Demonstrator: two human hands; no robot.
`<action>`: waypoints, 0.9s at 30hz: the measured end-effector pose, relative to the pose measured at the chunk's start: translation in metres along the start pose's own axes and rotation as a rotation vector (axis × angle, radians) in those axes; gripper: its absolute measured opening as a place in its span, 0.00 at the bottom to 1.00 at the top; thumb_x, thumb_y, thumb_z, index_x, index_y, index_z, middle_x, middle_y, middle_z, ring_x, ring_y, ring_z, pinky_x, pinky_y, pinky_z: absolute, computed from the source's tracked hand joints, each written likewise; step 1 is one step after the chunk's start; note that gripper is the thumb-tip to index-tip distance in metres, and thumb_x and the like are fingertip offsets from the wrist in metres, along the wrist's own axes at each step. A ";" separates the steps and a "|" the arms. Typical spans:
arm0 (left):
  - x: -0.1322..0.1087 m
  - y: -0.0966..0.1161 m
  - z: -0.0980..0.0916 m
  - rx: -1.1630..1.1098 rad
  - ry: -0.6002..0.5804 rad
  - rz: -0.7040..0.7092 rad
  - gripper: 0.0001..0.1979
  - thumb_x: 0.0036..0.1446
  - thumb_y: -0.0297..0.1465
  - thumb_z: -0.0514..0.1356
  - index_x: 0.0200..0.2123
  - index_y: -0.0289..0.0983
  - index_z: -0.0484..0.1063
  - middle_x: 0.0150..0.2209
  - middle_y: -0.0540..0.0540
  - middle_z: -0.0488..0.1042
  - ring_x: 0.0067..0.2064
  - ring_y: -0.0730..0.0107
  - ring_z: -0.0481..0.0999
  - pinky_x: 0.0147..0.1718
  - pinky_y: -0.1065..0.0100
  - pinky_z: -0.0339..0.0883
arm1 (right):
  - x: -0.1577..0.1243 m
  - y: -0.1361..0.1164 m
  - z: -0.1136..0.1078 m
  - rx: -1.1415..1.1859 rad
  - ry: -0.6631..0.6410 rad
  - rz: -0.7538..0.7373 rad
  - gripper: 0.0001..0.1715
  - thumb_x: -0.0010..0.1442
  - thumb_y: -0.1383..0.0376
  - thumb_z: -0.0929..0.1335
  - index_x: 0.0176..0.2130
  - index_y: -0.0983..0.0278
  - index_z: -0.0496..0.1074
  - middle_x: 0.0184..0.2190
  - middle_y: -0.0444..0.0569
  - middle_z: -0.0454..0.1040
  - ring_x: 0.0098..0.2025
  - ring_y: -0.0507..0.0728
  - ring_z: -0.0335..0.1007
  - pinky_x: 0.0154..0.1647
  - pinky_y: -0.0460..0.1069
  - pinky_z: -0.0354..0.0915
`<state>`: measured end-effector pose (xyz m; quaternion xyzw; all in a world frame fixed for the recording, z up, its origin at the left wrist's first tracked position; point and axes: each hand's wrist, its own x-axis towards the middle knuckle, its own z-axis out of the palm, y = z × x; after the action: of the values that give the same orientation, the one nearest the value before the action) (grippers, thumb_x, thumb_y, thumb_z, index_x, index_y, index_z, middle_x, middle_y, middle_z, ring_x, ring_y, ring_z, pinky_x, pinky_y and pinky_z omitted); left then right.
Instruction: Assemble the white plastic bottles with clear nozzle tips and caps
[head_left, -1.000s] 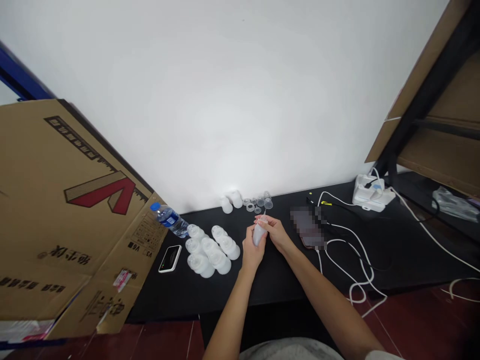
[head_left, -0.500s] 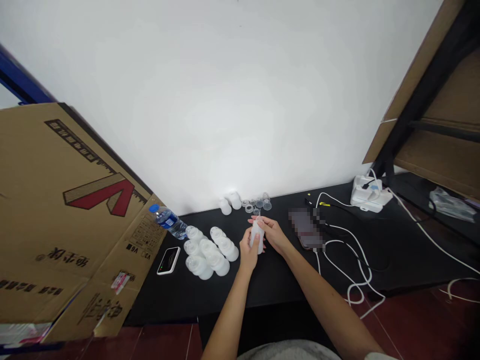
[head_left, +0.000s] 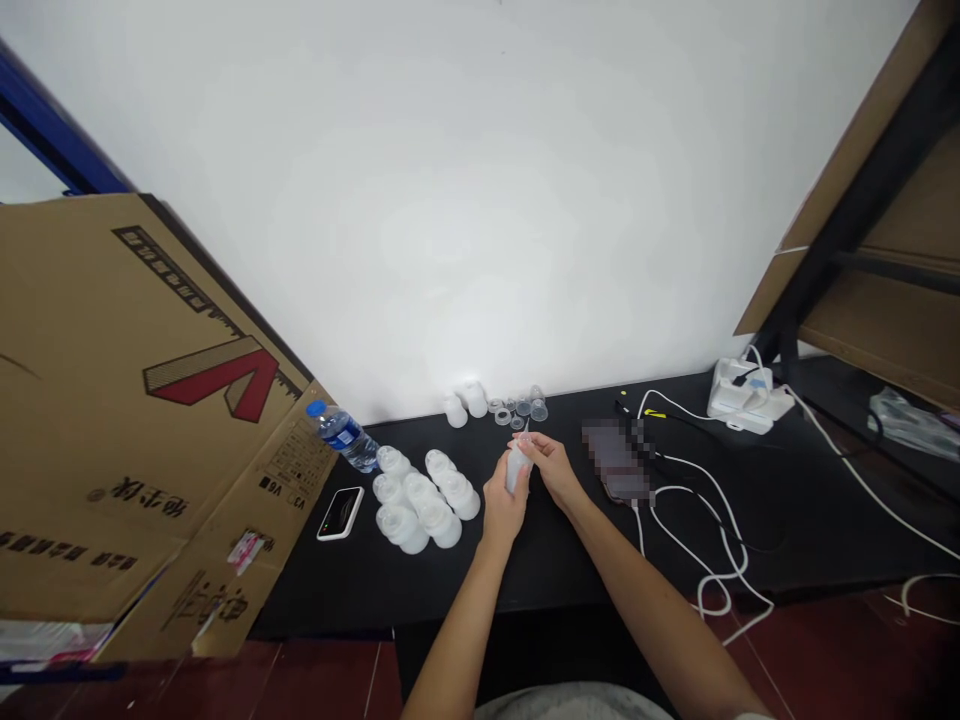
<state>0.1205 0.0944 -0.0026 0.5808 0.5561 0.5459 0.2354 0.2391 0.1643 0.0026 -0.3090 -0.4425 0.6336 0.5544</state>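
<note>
Over the middle of the black desk [head_left: 540, 560], the left hand [head_left: 504, 510] is closed around the body of a frosted plastic squeeze bottle [head_left: 517, 470], which is held up off the desk and tilted, its narrow end pointing toward the wall. The right hand [head_left: 551, 468] grips the bottle's upper end between its fingers, though they hide exactly what they pinch. The smooth plastic could slip if either grip loosens, then drop and roll into the cluster of similar frosted bottles [head_left: 424, 505] lying just left of the hands. Those bottles sit on their sides, so a knock could send them rolling apart. Near the wall, the small clear plastic parts [head_left: 517, 410] stand just beyond the fingertips, and a careless forward move could scatter these light pieces or topple the two upright white bottles [head_left: 465, 405] beside them. To the right, loops of white cable [head_left: 712, 565] trail over the desk edge, where a sweeping right forearm could snag them and drag the pixel-blurred phone [head_left: 615, 460].
</note>
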 end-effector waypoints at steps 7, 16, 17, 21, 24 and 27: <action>-0.001 -0.003 0.000 -0.037 -0.022 -0.118 0.25 0.68 0.51 0.61 0.57 0.39 0.75 0.45 0.41 0.84 0.41 0.56 0.85 0.42 0.60 0.78 | -0.001 -0.006 0.000 0.014 -0.019 0.000 0.29 0.63 0.41 0.75 0.47 0.60 0.87 0.47 0.53 0.87 0.44 0.62 0.79 0.48 0.54 0.71; 0.000 0.000 -0.002 0.063 -0.052 -0.042 0.24 0.68 0.43 0.64 0.62 0.42 0.72 0.56 0.37 0.82 0.51 0.52 0.84 0.52 0.56 0.75 | 0.003 -0.006 -0.006 0.046 0.089 -0.028 0.22 0.57 0.49 0.80 0.44 0.60 0.88 0.47 0.53 0.87 0.49 0.65 0.79 0.53 0.57 0.70; 0.000 0.000 -0.001 0.061 -0.055 -0.046 0.24 0.67 0.42 0.65 0.63 0.42 0.72 0.56 0.37 0.81 0.52 0.52 0.84 0.53 0.55 0.75 | 0.003 -0.006 -0.007 0.042 0.094 -0.031 0.21 0.57 0.49 0.80 0.44 0.60 0.88 0.47 0.53 0.87 0.49 0.65 0.79 0.54 0.57 0.70; 0.000 0.000 0.001 0.053 -0.095 -0.036 0.32 0.61 0.37 0.70 0.67 0.44 0.69 0.61 0.37 0.79 0.58 0.49 0.82 0.57 0.52 0.74 | 0.005 -0.005 -0.011 0.054 0.126 -0.031 0.20 0.58 0.49 0.79 0.43 0.60 0.88 0.48 0.52 0.87 0.50 0.64 0.79 0.53 0.56 0.70; 0.001 0.002 0.002 0.053 -0.158 -0.019 0.38 0.58 0.35 0.72 0.70 0.45 0.66 0.65 0.38 0.76 0.63 0.47 0.78 0.61 0.50 0.71 | 0.008 -0.006 -0.015 0.078 0.162 -0.032 0.20 0.58 0.49 0.79 0.43 0.60 0.88 0.48 0.53 0.86 0.48 0.64 0.79 0.51 0.56 0.71; 0.000 0.004 0.000 0.053 -0.179 -0.013 0.37 0.61 0.37 0.70 0.71 0.45 0.65 0.67 0.37 0.74 0.65 0.46 0.76 0.63 0.49 0.70 | 0.008 -0.007 -0.018 0.060 0.184 -0.042 0.21 0.59 0.48 0.79 0.43 0.61 0.87 0.49 0.54 0.86 0.47 0.64 0.79 0.50 0.56 0.72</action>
<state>0.1220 0.0934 0.0015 0.6296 0.5509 0.4755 0.2720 0.2565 0.1765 0.0020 -0.3398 -0.3769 0.6038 0.6147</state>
